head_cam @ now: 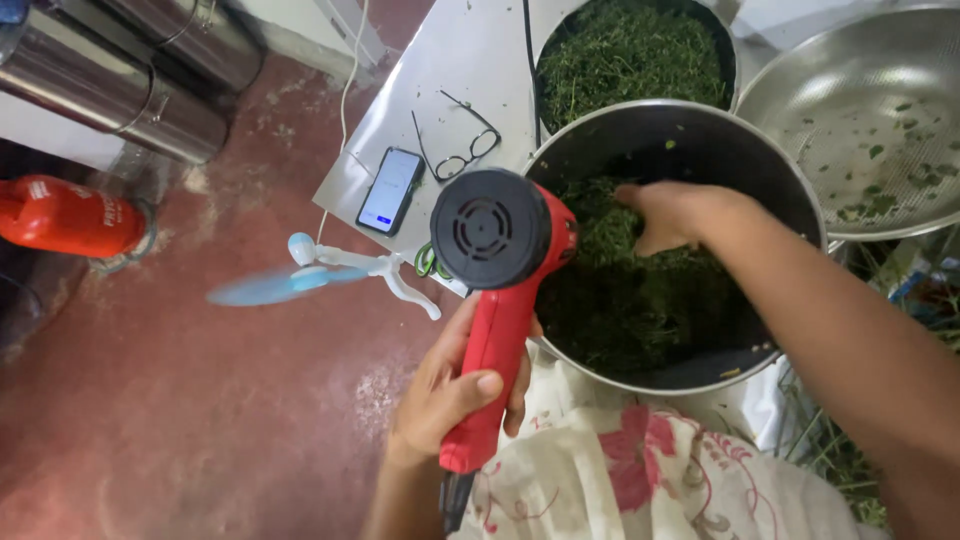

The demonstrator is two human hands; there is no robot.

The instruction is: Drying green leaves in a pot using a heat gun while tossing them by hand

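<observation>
My left hand [455, 395] grips the handle of a red heat gun [500, 290] with a black round back, its nozzle aimed into a large dark pan [790, 180]. The pan holds a mass of green leafy herbs [625, 300]. Reaching in from the right, my right hand [675, 212] rests fingers-down in the herbs, grasping some of them.
A second pot of green herbs [630, 55] stands behind the pan. A metal sieve bowl [870, 110] with a few leaf bits is at upper right. Glasses [460, 145] and a phone [390, 190] lie on a grey sheet. A small blue fan [300, 275] spins at left. A red extinguisher [65, 215] lies on the floor.
</observation>
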